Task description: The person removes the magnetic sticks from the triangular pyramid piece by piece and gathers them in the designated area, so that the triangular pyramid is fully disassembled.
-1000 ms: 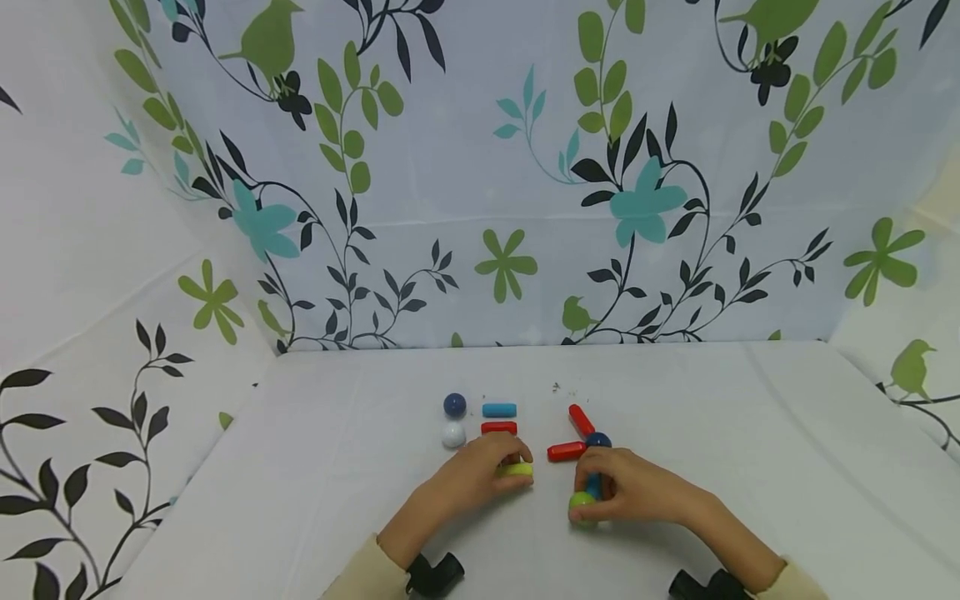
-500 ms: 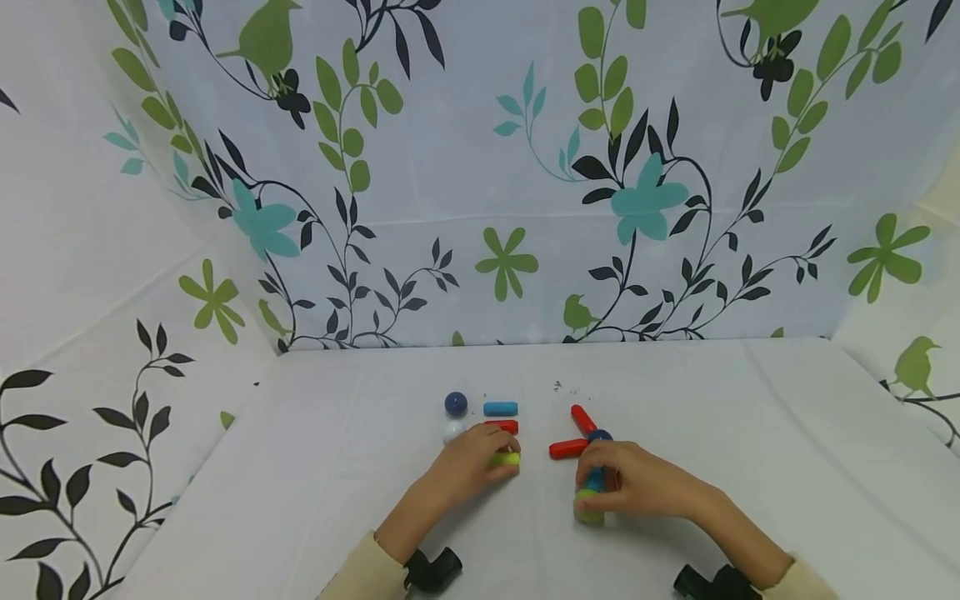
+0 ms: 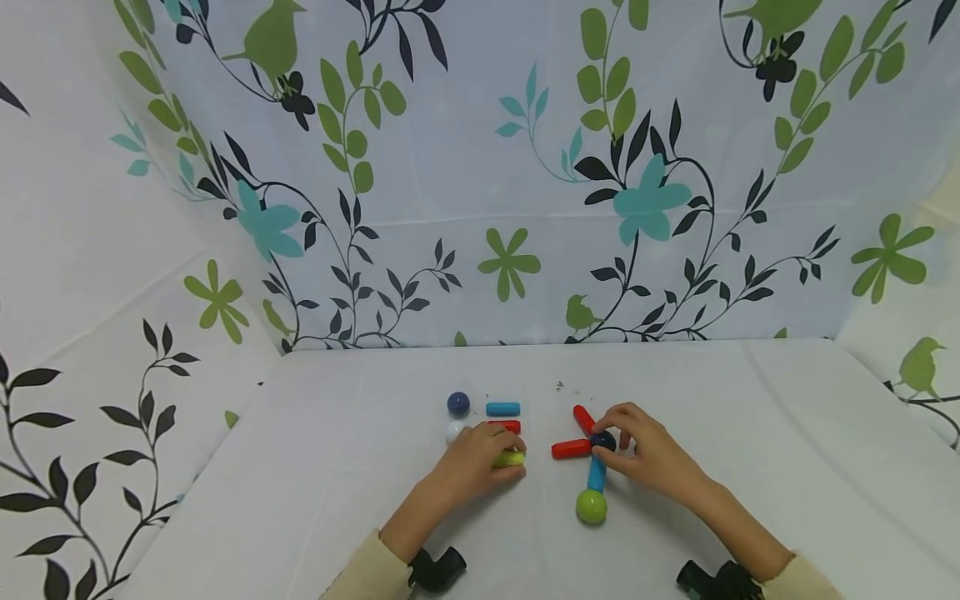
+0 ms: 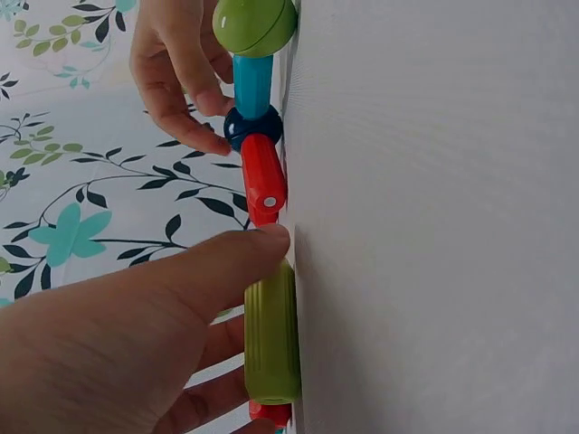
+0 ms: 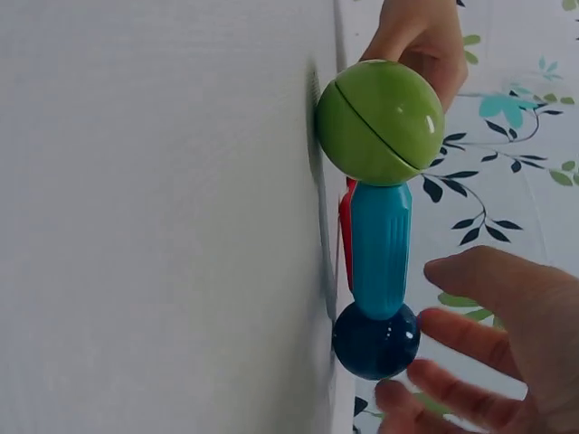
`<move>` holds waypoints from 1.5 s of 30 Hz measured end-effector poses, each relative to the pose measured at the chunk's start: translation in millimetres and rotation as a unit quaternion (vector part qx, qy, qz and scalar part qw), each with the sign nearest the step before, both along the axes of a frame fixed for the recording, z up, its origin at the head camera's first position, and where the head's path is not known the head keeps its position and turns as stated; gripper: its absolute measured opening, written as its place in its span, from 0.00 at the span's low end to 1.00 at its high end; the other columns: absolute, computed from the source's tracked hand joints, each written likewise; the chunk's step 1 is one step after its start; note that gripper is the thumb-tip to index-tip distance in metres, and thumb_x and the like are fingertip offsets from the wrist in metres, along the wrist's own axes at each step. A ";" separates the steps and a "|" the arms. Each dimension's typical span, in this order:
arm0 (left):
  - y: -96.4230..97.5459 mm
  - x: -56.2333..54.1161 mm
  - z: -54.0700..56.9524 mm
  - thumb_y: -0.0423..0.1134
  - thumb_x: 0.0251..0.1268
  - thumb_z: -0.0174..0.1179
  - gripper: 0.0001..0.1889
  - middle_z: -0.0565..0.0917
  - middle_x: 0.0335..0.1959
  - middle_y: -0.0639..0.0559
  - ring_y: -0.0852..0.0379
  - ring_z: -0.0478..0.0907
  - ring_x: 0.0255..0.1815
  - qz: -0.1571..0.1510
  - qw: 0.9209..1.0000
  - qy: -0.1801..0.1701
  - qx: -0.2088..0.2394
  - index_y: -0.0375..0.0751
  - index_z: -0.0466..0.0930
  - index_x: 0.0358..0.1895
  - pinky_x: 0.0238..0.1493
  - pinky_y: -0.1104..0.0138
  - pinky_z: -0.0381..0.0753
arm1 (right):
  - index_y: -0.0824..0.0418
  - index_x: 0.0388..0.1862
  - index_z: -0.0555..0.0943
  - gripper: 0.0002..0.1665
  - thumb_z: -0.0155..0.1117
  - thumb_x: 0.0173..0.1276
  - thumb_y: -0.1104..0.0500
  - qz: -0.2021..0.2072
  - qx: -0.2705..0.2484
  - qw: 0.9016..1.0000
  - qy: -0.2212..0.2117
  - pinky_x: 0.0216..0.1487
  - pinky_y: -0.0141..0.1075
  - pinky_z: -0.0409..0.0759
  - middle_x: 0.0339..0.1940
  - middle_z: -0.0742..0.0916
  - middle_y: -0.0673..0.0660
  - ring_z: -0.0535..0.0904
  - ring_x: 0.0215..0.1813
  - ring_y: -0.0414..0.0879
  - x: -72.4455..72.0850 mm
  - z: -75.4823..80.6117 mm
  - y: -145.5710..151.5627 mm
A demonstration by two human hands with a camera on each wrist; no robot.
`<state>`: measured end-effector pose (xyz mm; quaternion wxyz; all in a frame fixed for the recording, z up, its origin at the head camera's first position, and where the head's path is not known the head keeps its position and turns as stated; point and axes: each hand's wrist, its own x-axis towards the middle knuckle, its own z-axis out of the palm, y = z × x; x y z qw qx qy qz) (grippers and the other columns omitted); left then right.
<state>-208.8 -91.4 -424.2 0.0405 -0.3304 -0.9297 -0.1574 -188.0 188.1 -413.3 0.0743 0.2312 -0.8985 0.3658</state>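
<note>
My left hand (image 3: pixel 472 462) holds a lime-green rod (image 4: pixel 271 339) on the table, thumb on the near side and fingers behind it. To its right lies a joined figure. A navy ball (image 3: pixel 603 442) links two red rods (image 3: pixel 572 449) and a blue rod (image 5: pixel 380 249), whose near end carries a lime-green ball (image 3: pixel 592 506). My right hand (image 3: pixel 648 450) is at the navy ball, its fingers spread loosely around it. In the right wrist view the fingertips are close to that ball, and the thumb stands apart from the blue rod.
Beyond the left hand lie another navy ball (image 3: pixel 458 405), a partly covered white ball (image 3: pixel 454 431), a blue rod (image 3: pixel 502 409) and a red rod (image 3: pixel 510 426). A white cloth covers the table (image 3: pixel 360 433); a patterned curtain (image 3: pixel 450 167) hangs behind.
My right hand has let go of the lime-green ball and moved away from me to the navy ball. The left hand has shifted slightly back with the green rod.
</note>
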 end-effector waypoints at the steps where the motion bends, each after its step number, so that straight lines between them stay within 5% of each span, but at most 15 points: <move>1: 0.7 0.2 0.4 0.47 0.62 0.67 0.12 0.83 0.47 0.53 0.56 0.76 0.49 0.000 1.000 0.004 -0.002 0.49 0.83 0.46 0.51 0.59 0.75 | 0.60 0.45 0.82 0.13 0.71 0.62 0.60 -0.005 0.001 1.000 -0.006 0.29 0.28 0.73 0.47 0.80 0.57 0.73 0.36 0.44 -0.8 -1.3 0.8; 13: 11.8 1.6 6.5 0.48 0.66 0.63 0.11 0.84 0.42 0.57 0.56 0.77 0.51 -0.024 0.999 0.049 0.003 0.49 0.84 0.46 0.52 0.59 0.75 | 0.63 0.47 0.80 0.13 0.68 0.65 0.60 0.034 -0.022 0.998 -0.047 0.35 0.30 0.79 0.42 0.85 0.54 0.77 0.37 0.41 -6.8 -7.1 7.2; 23: 24.7 -0.5 5.3 0.47 0.66 0.63 0.11 0.83 0.44 0.57 0.59 0.78 0.48 -0.049 0.997 0.059 0.020 0.50 0.84 0.48 0.52 0.61 0.76 | 0.64 0.48 0.79 0.14 0.68 0.65 0.62 0.122 -0.030 0.990 -0.066 0.36 0.31 0.80 0.44 0.84 0.58 0.76 0.38 0.39 -8.3 -7.4 10.0; 45: 57.2 -14.5 3.2 0.44 0.69 0.60 0.17 0.81 0.55 0.56 0.59 0.75 0.58 -0.114 0.993 -0.029 0.002 0.48 0.79 0.59 0.59 0.66 0.72 | 0.62 0.49 0.80 0.13 0.66 0.67 0.61 0.174 -0.043 0.982 -0.062 0.41 0.34 0.82 0.45 0.85 0.59 0.78 0.40 0.40 -10.9 -10.9 12.2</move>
